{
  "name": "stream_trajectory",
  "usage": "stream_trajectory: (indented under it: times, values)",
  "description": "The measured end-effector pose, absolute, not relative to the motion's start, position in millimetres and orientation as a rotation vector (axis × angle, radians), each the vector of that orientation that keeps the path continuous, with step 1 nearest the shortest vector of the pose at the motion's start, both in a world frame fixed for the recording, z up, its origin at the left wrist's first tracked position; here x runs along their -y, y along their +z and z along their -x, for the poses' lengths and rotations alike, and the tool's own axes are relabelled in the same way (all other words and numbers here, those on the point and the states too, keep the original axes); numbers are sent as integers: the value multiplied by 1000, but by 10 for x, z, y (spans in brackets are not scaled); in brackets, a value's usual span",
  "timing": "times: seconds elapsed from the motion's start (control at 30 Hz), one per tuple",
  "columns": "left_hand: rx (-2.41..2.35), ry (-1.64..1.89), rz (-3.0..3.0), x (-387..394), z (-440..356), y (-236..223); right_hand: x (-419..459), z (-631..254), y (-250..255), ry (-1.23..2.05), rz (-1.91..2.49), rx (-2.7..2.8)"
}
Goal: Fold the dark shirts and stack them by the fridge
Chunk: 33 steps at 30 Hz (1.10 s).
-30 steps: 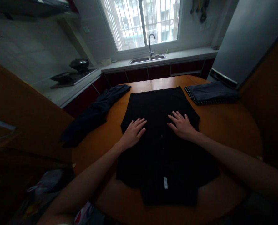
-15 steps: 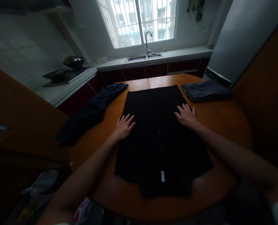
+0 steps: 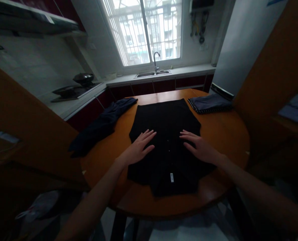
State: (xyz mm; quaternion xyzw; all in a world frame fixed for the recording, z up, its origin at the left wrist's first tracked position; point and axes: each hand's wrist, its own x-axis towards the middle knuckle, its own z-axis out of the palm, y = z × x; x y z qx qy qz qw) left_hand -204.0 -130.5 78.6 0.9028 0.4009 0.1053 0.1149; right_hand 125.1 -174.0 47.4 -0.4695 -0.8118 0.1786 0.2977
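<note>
A black buttoned shirt (image 3: 164, 117) lies spread on the round wooden table (image 3: 103, 160), its collar and pale label (image 3: 172, 177) toward me. Over its left side is my left hand (image 3: 140, 147), open, palm down with fingers stretched. My right hand (image 3: 196, 144), likewise open and palm down, is over the right side. Neither hand holds anything; whether they press on the cloth or hover just above it I cannot tell. Small buttons show down the middle between them.
Dark blue clothing (image 3: 101, 125) lies crumpled along the table's left edge, partly overhanging. Folded grey-blue clothes (image 3: 211, 102) rest at the far right. Behind the table are a counter with a sink (image 3: 152, 74), a stove with a wok (image 3: 83, 78), and a grey fridge (image 3: 244, 43).
Both hands have moved inward from the shirt's side edges toward its middle, staying open. The camera view has tilted up, showing more of the window and range hood. The shirt stays spread.
</note>
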Motion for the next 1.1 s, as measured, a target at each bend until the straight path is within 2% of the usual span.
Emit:
stream_trajectory:
  times: [0.17,0.37,0.63,1.1]
  values:
    - [-973,239,-2555,2130,1908,808,2525,-1192,183,544,1157,2173]
    - [-1078,383,-2600,2661,1867,273,2909,-1122,-37,446,1175,2223]
    - [-1071,404,-2683,2677,1826,177,2942,-1108,62,408,1166,2358]
    - [-1101,591,-2588,2664,1846,33,2903,-1118,-95,338,1107,2295]
